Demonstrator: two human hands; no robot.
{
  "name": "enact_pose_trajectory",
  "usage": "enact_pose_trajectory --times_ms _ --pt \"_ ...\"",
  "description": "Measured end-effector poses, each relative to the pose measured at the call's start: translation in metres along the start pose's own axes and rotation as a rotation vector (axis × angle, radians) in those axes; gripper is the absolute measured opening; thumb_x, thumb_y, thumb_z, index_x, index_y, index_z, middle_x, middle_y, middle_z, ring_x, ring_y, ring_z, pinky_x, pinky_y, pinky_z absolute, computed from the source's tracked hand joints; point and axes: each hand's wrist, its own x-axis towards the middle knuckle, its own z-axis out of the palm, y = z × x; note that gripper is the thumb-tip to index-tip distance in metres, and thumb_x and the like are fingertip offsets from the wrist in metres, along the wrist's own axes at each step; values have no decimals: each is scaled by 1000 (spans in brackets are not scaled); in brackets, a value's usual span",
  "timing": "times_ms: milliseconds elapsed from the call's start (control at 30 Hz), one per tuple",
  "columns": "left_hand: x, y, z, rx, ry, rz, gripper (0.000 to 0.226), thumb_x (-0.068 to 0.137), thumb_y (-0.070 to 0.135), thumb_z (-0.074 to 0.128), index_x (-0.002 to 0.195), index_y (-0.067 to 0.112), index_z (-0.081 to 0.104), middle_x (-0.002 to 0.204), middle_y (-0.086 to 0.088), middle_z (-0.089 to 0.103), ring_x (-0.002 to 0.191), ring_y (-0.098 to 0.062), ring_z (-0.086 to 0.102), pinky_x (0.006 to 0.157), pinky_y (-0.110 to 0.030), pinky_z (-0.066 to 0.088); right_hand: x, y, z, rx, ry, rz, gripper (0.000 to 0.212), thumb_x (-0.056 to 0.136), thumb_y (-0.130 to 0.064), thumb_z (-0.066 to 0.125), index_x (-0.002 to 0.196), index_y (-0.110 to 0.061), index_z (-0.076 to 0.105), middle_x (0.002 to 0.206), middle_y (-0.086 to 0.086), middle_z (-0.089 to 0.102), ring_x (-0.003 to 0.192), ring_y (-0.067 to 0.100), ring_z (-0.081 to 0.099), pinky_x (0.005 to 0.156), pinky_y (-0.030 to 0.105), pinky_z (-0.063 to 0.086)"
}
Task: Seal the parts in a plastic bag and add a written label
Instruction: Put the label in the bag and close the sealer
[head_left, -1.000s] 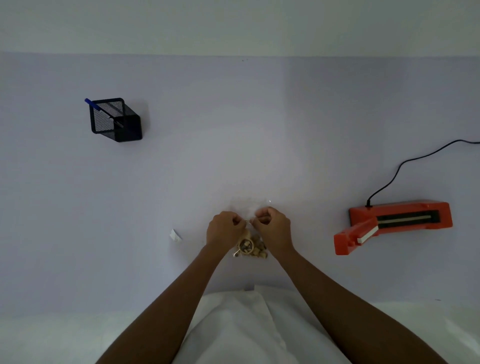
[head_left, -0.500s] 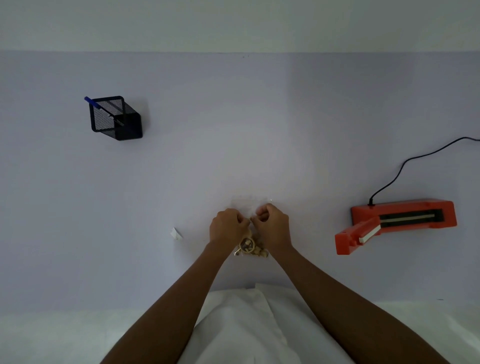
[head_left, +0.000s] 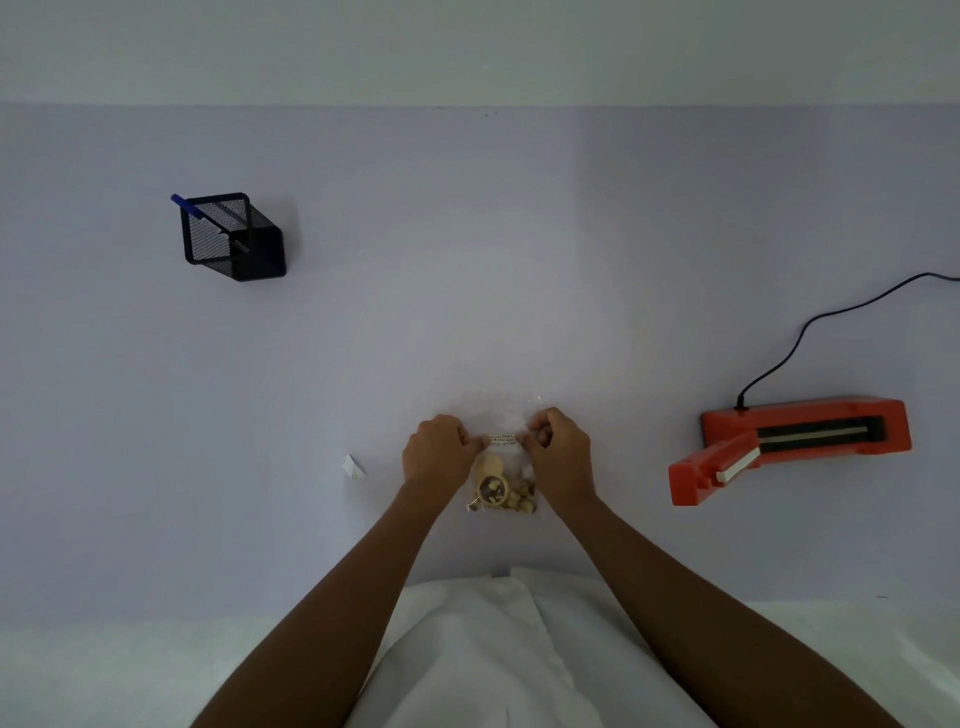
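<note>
Pinching the clear plastic bag at either end of its written label, left hand and right hand with fingers curled, bag flat on lilac table, tan parts inside, orange heat sealer well to the right, black mesh pen cup far left.
</note>
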Motion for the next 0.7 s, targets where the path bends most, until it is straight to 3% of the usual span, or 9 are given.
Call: enact_pose_trajectory --times_ms 100,200,367,567,700 --pt "-1 1 1 6 7 6 39 80 49 69 61 22 49 62 4 57 60 -17 57 54 -25 39 -2 2 1 12 21 18 20 83 -19 76 82 -15 57 69 -6 52 61 5 48 57 22 41" --pt "-1 2 0 19 11 16 39 80 51 69 62 21 52 60 5 56 59 -16 59 53 -24 39 -5 -5 9 -110 -17 58 35 76 -38 78 93 -20 53 88 -4 54 77 12 52 62 29 45" --pt "0 1 1 18 0 29 38 81 48 70 61 21 51 60 4 56 59 -17 59 51 -24 40 -4 -8 18 -112 10 59 34 76 -30 79 90 -22 49 87 -5 51 77 12 48 62 24 37" --pt "2 1 -1 49 -50 50 31 86 42 61 70 17 59 74 -3 66 71 -25 66 66 -35 56 -4 1 8 18 7 50 17 88 -6 66 90 -16 53 76 -6 51 66 11 49 62 25 40" --pt "-4 3 -1 99 4 90 45 86 58 54 66 17 54 68 -2 62 66 -24 64 61 -32 53 -5 -4 9 15 49 52 22 87 -25 71 92 -18 51 80 -6 52 69 8 48 59 23 38"
